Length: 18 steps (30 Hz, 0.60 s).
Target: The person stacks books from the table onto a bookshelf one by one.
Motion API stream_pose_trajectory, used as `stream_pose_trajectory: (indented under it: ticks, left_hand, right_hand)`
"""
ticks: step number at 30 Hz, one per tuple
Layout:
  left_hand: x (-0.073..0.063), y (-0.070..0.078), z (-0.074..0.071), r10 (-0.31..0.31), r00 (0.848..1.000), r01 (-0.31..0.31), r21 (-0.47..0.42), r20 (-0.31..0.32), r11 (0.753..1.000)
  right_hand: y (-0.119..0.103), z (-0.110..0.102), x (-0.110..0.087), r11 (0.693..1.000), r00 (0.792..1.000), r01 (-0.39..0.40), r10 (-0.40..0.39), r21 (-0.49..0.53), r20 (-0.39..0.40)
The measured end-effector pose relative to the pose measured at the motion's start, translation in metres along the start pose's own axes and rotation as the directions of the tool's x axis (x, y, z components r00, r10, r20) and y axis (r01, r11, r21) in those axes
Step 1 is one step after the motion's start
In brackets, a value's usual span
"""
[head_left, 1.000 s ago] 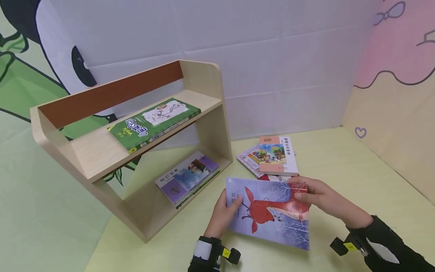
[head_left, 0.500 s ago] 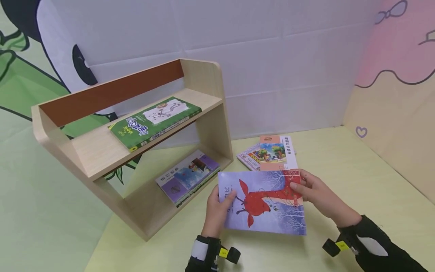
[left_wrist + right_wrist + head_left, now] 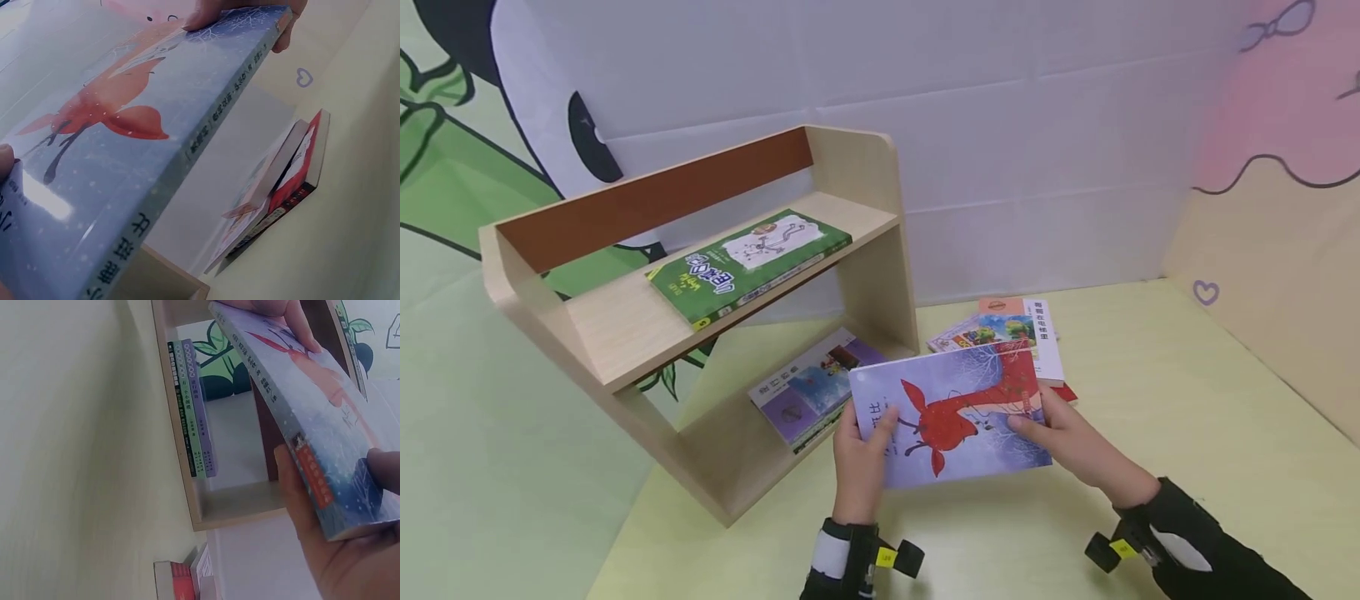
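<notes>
A blue book [image 3: 955, 417] with a red deer-like animal on its cover is held above the table by both hands. My left hand [image 3: 859, 467] grips its left end, thumb on the cover. At the other end my right hand [image 3: 1078, 446] pinches it, thumb on top and fingers beneath, as the right wrist view shows. The book's printed spine [image 3: 206, 134] faces the left wrist camera. In the head view its upper left corner overlaps the lower shelf, where a purple book [image 3: 808, 387] tops a small stack.
The two-tier wooden bookshelf [image 3: 880, 292] stands at the left on the pale yellow table [image 3: 1150, 383]. Green books [image 3: 752, 258] lie on its upper shelf. Behind the held book is a loose pile with an orange-and-white book [image 3: 1048, 342] on top.
Both hands have carried the blue book left and up, toward the bookshelf. Its right end has tilted upward, and it now covers part of the loose pile.
</notes>
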<state>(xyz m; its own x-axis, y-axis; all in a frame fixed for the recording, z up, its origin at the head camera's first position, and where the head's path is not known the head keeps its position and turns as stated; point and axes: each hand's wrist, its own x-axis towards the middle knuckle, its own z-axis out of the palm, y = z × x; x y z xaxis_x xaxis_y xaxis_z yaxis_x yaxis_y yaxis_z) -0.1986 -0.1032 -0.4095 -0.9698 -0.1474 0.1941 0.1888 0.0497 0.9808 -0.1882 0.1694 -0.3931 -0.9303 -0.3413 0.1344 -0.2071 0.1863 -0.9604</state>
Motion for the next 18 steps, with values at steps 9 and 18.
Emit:
stream_pose_trajectory:
  ticks: [9,18]
  left_hand:
    - [0.0,0.026,-0.019,0.081,0.994,-0.078,0.034,-0.078,0.996]
    - [0.014,0.076,-0.046,0.241,0.96,-0.249,-0.041,-0.144,0.968]
  right_hand:
    - [-0.019,0.018,0.019,0.997,0.996,0.079,-0.08,-0.023,-0.033]
    - [-0.064,0.035,0.061,0.984,0.966,0.173,-0.176,-0.03,-0.188]
